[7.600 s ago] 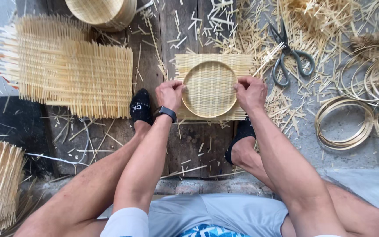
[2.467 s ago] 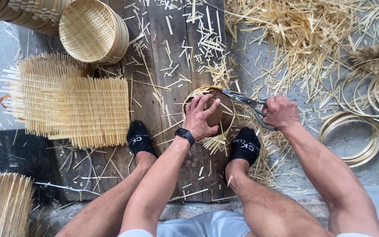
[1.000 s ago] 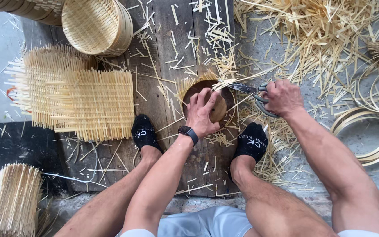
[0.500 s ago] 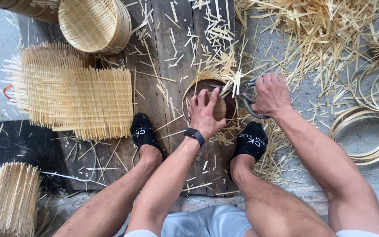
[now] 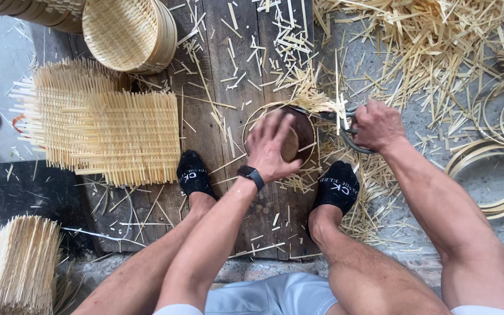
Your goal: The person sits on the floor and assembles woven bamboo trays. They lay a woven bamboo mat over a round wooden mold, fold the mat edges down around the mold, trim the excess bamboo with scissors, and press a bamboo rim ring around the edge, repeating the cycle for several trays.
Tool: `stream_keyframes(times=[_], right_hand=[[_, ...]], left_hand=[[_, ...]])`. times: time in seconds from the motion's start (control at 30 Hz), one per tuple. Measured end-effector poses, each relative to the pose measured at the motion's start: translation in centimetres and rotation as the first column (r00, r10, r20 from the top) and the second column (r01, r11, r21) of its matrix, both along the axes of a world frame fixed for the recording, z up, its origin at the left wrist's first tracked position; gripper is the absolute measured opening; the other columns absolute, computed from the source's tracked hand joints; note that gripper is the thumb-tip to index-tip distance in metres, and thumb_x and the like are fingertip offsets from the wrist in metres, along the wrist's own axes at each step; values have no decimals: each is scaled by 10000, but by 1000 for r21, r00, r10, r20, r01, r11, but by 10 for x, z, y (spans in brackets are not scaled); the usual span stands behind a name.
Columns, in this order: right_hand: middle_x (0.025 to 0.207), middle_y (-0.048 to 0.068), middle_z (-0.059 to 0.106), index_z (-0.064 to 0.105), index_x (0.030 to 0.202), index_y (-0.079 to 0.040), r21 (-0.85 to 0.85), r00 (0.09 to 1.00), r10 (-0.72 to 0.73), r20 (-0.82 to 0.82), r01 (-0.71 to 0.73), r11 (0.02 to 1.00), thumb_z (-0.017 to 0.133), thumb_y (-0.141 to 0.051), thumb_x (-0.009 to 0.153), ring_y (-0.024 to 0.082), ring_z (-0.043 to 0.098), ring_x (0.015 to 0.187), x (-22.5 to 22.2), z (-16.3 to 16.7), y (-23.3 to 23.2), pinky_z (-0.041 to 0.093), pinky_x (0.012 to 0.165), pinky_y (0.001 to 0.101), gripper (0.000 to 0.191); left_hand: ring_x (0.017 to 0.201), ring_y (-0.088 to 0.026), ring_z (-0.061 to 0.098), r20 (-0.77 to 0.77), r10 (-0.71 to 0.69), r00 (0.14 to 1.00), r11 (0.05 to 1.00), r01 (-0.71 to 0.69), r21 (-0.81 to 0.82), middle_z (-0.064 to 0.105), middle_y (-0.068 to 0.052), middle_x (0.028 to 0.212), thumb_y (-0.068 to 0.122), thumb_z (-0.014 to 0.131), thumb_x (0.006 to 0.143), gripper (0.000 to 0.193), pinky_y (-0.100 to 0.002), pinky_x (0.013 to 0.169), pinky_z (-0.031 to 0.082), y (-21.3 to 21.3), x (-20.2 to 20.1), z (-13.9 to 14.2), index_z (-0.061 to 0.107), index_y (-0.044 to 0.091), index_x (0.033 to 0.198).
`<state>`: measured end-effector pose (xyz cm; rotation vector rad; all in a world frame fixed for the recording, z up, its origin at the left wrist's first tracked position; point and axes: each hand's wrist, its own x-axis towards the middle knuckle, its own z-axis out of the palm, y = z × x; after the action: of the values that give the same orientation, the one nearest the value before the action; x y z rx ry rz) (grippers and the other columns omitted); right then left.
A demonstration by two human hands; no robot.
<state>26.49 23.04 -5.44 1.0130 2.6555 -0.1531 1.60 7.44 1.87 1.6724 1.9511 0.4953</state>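
My left hand, with a dark watch on the wrist, lies spread on a small round woven bamboo basket that sits on the wooden planks between my two black-socked feet. My right hand grips a pair of metal scissors whose blades reach the basket's far right rim, where loose strip ends stick out. Much of the basket is hidden under my left hand.
A stack of flat woven bamboo mats lies to the left, with finished round baskets behind it. Bamboo hoops rest at the right. Cut strips litter the ground, and a bundle of strips sits at lower left.
The flat mat around the basket has been trimmed away since the earliest frame. In the last second my right hand and scissors shifted slightly along the rim while my left hand turned on the basket.
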Motion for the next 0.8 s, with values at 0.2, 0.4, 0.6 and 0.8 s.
stream_keyframes(times=[0.2, 0.4, 0.6, 0.8], right_hand=[[812, 101, 615, 641, 875, -30, 10, 998, -12, 67, 11, 1000, 701, -438, 778, 212, 606, 767, -5, 8, 0, 555, 722, 329, 423], [895, 145, 629, 657, 979, -21, -107, 998, -66, -5, 65, 992, 705, -479, 836, 248, 632, 861, -4, 18, 2, 563, 793, 381, 482], [823, 104, 636, 672, 959, -87, -184, 988, -63, 144, 90, 979, 650, -328, 865, 211, 620, 806, -12, 1, -1, 554, 717, 341, 260], [833, 96, 622, 652, 991, -65, -327, 879, -399, 262, 470, 820, 449, -533, 1123, 245, 655, 756, 21, 0, 3, 573, 694, 402, 527]], left_hand=[[1365, -375, 355, -41, 1, 999, 962, -12, -272, 385, -91, 1472, 313, 878, 543, 1022, -578, 1077, 367, -2, 11, -5, 461, 372, 1475], [1405, -373, 335, -72, -272, 960, 945, 251, -211, 435, -45, 1483, 279, 879, 508, 989, -575, 1074, 335, 4, -17, -3, 515, 371, 1423], [1415, -403, 288, -83, -481, 873, 857, 448, -256, 386, -70, 1527, 306, 888, 497, 1024, -588, 1123, 288, 13, -29, -3, 497, 374, 1442], [1405, -416, 321, -22, -32, 999, 998, 31, -54, 367, -171, 1521, 503, 912, 612, 1034, -605, 1133, 273, 12, -34, -2, 458, 213, 1495]])
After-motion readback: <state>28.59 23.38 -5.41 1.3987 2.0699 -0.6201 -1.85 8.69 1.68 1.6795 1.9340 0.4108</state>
